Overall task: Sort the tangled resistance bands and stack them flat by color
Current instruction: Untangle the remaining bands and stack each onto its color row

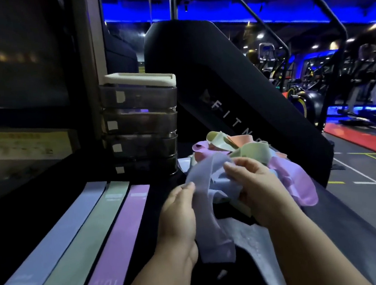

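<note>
A tangled heap of resistance bands point(248, 150) in green, pink, orange and lilac lies on the dark surface at centre right. My left hand point(178, 215) and my right hand point(254, 186) both pinch a blue-lilac band point(205, 210) that hangs out of the heap toward me. Three bands lie flat side by side at the left: a blue one point(53, 240), a green one point(88, 236) and a pink one point(120, 233).
A stack of smoky clear drawers point(141, 126) with a white lid stands behind the flat bands. A black padded machine part point(230, 91) rises behind the heap. The surface's right edge drops to the gym floor point(366, 170), with machines beyond.
</note>
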The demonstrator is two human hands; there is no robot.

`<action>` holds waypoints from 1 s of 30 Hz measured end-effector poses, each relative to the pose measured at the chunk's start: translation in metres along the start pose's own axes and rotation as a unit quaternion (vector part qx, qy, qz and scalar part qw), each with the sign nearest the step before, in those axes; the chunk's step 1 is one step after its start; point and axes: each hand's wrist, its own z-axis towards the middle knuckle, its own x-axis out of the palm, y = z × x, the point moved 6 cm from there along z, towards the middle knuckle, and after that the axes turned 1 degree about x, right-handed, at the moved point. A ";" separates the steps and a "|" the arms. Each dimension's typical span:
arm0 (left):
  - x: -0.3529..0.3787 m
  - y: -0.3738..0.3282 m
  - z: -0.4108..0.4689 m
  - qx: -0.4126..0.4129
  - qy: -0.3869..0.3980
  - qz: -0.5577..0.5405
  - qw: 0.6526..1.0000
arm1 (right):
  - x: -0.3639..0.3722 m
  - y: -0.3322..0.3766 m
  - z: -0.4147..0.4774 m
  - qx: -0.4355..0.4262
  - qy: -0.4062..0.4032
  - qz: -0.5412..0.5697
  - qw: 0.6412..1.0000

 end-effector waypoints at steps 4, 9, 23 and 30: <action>-0.001 -0.001 -0.003 0.003 -0.021 -0.011 1.000 | -0.005 0.002 -0.002 0.015 0.013 0.053 0.998; -0.010 0.003 -0.002 -0.011 -0.043 0.003 0.999 | 0.001 0.012 -0.008 0.013 0.120 0.135 0.983; -0.004 0.003 -0.010 -0.006 0.012 0.213 0.977 | -0.023 0.028 -0.002 -0.211 -0.010 -0.107 0.971; 0.002 -0.002 -0.013 0.068 0.049 0.363 0.928 | -0.061 0.044 -0.005 -0.244 -0.114 -0.031 0.963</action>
